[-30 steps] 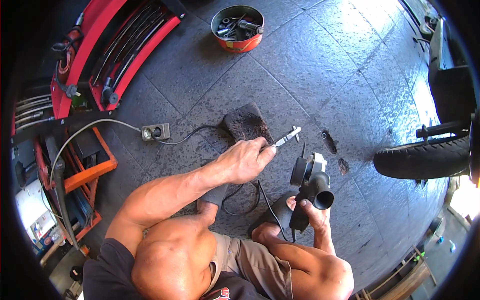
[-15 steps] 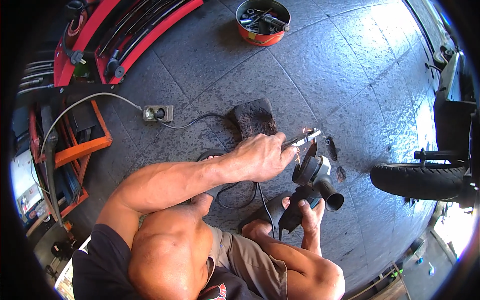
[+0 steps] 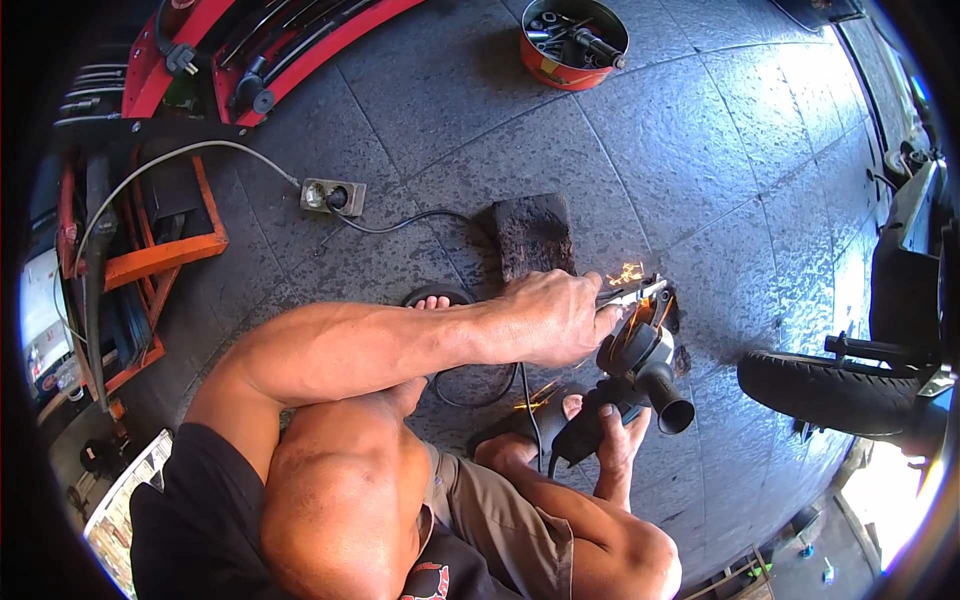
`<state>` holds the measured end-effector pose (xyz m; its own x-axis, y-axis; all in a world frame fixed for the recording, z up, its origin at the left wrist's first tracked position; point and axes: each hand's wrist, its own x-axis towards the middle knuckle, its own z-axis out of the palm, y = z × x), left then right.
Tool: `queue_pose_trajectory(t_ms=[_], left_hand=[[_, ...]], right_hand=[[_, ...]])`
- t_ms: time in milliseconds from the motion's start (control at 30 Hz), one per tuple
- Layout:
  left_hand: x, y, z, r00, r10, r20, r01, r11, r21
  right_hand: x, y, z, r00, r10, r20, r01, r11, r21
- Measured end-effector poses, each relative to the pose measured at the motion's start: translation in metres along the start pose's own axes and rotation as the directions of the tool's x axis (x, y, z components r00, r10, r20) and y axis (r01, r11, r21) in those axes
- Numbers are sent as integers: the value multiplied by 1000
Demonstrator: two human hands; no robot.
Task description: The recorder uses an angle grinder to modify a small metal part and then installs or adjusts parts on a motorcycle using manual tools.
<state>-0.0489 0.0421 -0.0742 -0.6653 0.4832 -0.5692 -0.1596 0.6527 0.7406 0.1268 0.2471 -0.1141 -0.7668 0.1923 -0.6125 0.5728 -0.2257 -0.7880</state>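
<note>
My left hand (image 3: 555,315) grips silver pliers (image 3: 625,295), whose jaws hold a small metal piece (image 3: 660,291) over the angle grinder (image 3: 632,350). My right hand (image 3: 614,440) is closed on the grinder's dark body, below its black side tube (image 3: 665,390). Orange sparks (image 3: 628,272) spray around the pliers and disc and near my sandal. Just beyond my left hand lies a rust-brown, worn block (image 3: 532,240) on the tiles. The grinder's cord loops across the floor between my feet.
A socket block (image 3: 333,197) with cables lies left, beside an orange metal frame (image 3: 160,255). A red tool rack (image 3: 305,65) is at upper left. A red tin of sockets and bolts (image 3: 572,68) is at the top. A tyre (image 3: 820,392) and machine parts stand right.
My left hand has moved right with the pliers, bringing the held piece onto the grinder. Sparks appeared half a second ago and are larger now. The view has shifted slightly.
</note>
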Motion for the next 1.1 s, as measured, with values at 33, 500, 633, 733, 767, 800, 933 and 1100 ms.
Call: queue_pose_trajectory(t_ms=[33,500,633,733,767,800,933,1100], left_hand=[[0,0,0,1000,7,-8,-7,1000,4],[0,0,2,1000,30,-8,-30,999,46],[-2,1,2,1000,31,6,-31,999,21],[-4,-2,1,999,47,-13,-46,998,32],[-5,-4,1,999,44,-19,-43,999,28],[-2,-1,4,999,41,-18,-41,999,30],[-1,4,3,1000,19,10,-19,1000,5],[-2,1,3,1000,28,-2,-28,1000,12]], right_hand=[[0,-2,3,999,-25,-27,25,1000,-10],[-2,1,-7,998,-17,60,17,1000,0],[-4,-4,-5,1000,-7,25,7,1000,-29],[-5,0,-5,999,-15,39,18,998,-57],[-4,1,-3,999,-15,45,17,998,-62],[-4,1,-6,998,-37,43,39,998,-40],[-4,-1,-7,999,-19,26,19,1000,1],[-3,7,-11,996,-86,26,87,993,-85]])
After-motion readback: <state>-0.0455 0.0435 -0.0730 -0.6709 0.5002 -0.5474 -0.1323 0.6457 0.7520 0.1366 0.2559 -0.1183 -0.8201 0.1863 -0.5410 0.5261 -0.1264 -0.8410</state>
